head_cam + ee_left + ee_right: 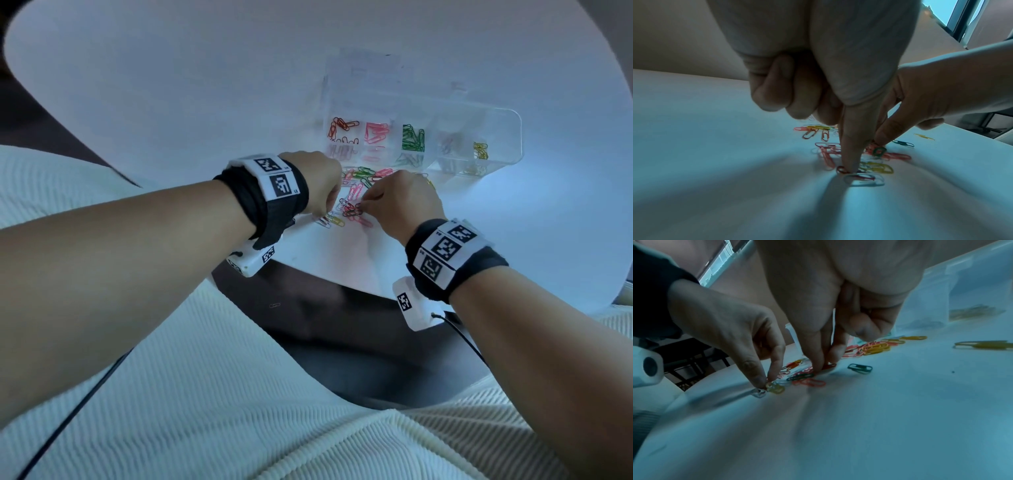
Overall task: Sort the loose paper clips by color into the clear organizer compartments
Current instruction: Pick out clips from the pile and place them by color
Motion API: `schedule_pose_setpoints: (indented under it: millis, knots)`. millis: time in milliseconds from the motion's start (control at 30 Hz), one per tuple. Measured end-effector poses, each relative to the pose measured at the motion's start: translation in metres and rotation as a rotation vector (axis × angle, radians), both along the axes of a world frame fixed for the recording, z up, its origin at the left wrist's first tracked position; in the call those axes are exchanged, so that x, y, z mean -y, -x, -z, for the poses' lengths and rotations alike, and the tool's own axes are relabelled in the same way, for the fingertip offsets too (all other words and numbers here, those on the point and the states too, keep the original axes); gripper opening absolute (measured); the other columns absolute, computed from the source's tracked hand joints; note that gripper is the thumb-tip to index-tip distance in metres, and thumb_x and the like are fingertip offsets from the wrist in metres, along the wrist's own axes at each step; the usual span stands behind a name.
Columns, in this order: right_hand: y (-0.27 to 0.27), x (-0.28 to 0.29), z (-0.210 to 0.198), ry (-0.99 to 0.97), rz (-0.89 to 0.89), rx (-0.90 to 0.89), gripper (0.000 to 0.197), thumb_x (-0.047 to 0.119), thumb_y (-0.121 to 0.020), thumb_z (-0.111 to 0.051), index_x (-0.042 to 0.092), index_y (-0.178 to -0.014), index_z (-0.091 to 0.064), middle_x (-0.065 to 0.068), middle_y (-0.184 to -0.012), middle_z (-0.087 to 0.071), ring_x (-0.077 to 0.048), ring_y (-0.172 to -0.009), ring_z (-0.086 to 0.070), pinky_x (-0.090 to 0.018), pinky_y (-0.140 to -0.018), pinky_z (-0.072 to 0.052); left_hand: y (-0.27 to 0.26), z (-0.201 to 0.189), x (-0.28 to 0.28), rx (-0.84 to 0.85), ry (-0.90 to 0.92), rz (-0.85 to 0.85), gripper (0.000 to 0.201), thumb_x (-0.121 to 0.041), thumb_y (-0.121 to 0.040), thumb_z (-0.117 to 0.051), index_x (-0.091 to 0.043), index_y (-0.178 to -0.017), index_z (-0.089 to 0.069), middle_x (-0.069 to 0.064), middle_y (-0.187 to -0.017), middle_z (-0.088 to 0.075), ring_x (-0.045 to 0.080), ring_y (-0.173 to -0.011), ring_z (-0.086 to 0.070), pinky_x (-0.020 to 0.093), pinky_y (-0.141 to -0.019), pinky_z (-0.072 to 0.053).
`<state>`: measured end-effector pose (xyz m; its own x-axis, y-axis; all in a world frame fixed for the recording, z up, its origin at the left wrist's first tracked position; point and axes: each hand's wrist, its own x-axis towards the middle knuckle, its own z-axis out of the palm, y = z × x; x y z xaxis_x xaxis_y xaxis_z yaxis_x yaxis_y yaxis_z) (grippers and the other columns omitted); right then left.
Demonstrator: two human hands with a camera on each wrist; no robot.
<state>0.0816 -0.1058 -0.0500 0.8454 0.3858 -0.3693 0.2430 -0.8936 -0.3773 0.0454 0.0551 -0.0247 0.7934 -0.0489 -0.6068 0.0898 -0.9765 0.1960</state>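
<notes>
— From here by the near edge of the white table, what step is this?

— Picking from the heap, I'd say. Both hands are down in the loose paper clips right in front of the person. The left hand has thumb and forefinger closed at a dark red clip at the near edge of the heap, its other fingers curled into the palm. A white clip lies just beside that fingertip, and a yellow one touches it too.

— And the right hand?

— The right hand has its fingertips pressed together on a red clip in the middle of the heap. Whether it has truly lifted it, I cannot tell; the clips overlap there.

— So what does the next move call for?

— Freeing one clip from its tangled neighbours, I'd judge, then carrying it over the heap to the matching cell.

— Where's that?

— Further off, just beyond the heap: the clear organizer, with orange, pink, green and yellow clips already in separate compartments. A green clip and some yellow ones lie off to the right.
</notes>
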Motion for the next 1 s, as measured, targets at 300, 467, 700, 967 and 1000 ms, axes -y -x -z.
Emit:
schedule_pose_setpoints:
  millis: [300, 467, 700, 967, 1000]
  knots:
    - [0.001, 0.011, 0.007, 0.092, -0.054, 0.074, 0.015, 0.02, -0.096, -0.054, 0.019, -0.104, -0.066, -0.008, -0.102, -0.066, -0.024, -0.084, -0.057, -0.031, -0.07, -0.046, 0.002, 0.0, 0.0, 0.028, 0.006, -0.02, 0.008, -0.023, -0.076, -0.077, -0.023, -0.082, -0.072, -0.007, -0.083, -0.067, 0.015, -0.07, -0.059, 0.022, -0.051, -0.036]
    - [0.004, 0.021, -0.002, 0.017, -0.01, 0.071, 0.017, 0.03, -0.091, -0.064, 0.026, -0.104, -0.074, -0.003, -0.099, -0.072, -0.026, -0.091, -0.065, -0.036, -0.079, -0.055, 0.001, 0.0, 0.002, -0.028, -0.016, 0.016, 0.015, -0.022, -0.075, -0.077, -0.022, -0.088, -0.071, -0.005, -0.087, -0.066, 0.013, -0.065, -0.054, 0.021, -0.048, -0.032]
    - [0.001, 0.017, -0.007, 0.102, -0.018, 0.047, 0.012, 0.03, -0.085, -0.065, 0.02, -0.087, -0.072, -0.004, -0.089, -0.069, -0.024, -0.081, -0.062, -0.033, -0.071, -0.054, 0.0, 0.003, 0.003, -0.036, -0.022, 0.015, 0.012, -0.022, -0.073, -0.078, -0.021, -0.084, -0.073, -0.005, -0.081, -0.069, 0.016, -0.07, -0.061, 0.021, -0.05, -0.038]
    - [0.007, 0.032, -0.024, 0.041, 0.036, -0.047, 0.007, 0.027, -0.076, -0.067, 0.021, -0.075, -0.064, 0.001, -0.081, -0.066, -0.021, -0.078, -0.06, -0.029, -0.066, -0.049, 0.004, 0.009, 0.003, 0.001, 0.01, 0.009, 0.003, -0.022, -0.08, -0.069, -0.022, -0.081, -0.066, -0.002, -0.081, -0.067, 0.022, -0.075, -0.063, 0.025, -0.058, -0.045]
    - [0.009, 0.036, -0.029, 0.01, 0.049, -0.044, 0.007, 0.026, -0.075, -0.067, 0.02, -0.075, -0.065, 0.001, -0.08, -0.066, -0.021, -0.079, -0.061, -0.029, -0.068, -0.05, 0.004, 0.009, 0.004, 0.016, 0.017, 0.004, 0.003, -0.023, -0.082, -0.068, -0.022, -0.081, -0.065, -0.002, -0.081, -0.066, 0.022, -0.075, -0.063, 0.026, -0.06, -0.045]
